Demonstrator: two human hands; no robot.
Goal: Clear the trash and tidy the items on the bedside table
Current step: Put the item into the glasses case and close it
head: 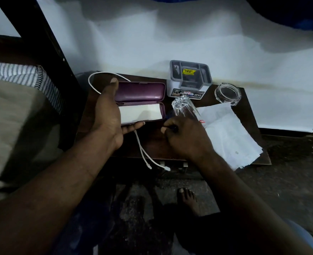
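Purple case (pixel 141 92) in left grip (pixel 107 115), dark item (pixel 173 128) in right grip (pixel 185 137), near table (pixel 152 144) edge.

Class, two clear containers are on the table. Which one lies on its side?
The faceted container by the right hand; the round dish behind stands upright.

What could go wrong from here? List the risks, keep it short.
1. The white cable runs under the open purple case in the left hand and dangles off the table front; lifting the case may drag it down.
2. The papers overhang the table edge and could slide off.
3. The right hand, pinching a small dark item, works beside the crushed bottle; a nudge may roll it toward the glass dish.
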